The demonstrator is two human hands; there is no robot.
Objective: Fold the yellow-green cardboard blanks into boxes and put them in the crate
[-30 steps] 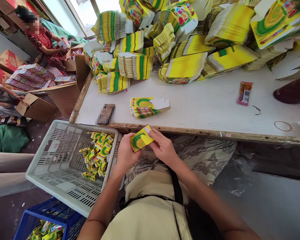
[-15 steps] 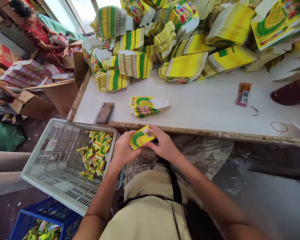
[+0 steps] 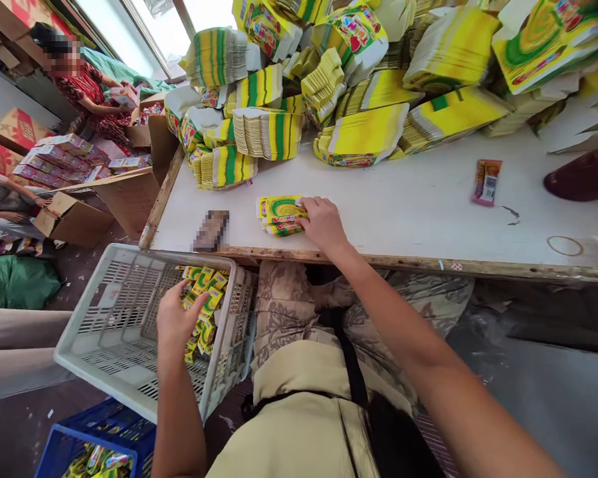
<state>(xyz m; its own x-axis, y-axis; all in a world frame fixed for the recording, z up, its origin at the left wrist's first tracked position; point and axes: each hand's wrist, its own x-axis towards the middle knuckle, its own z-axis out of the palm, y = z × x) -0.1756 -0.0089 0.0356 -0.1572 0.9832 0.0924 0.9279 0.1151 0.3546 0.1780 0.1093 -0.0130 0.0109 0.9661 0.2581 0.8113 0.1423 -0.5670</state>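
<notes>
My left hand (image 3: 176, 318) hangs over the light grey plastic crate (image 3: 104, 365), thumb and fingers apart and nothing between them. Under and beside it lie several small yellow-green boxes (image 3: 206, 282) inside the crate. On the white table, my right hand (image 3: 323, 226) has its fingertips closed on the right end of a flattened carton (image 3: 284, 211), the top one of a small fanned stack. The carton is yellow with a green swirl; its right end is hidden by my fingers.
Bundles of flat yellow cartons (image 3: 363, 136) are heaped along the back of the table (image 3: 428, 206). A small wrapped packet (image 3: 487, 182), a rubber band (image 3: 565, 245) and a blurred flat object (image 3: 212, 230) lie on it. A blue crate (image 3: 54, 451) stands lower left. Another person (image 3: 99, 99) handles boxes.
The small box that both hands held is out of them. My left hand has moved left and down over the crate, opened; my right hand has reached forward to the flat cartons.
</notes>
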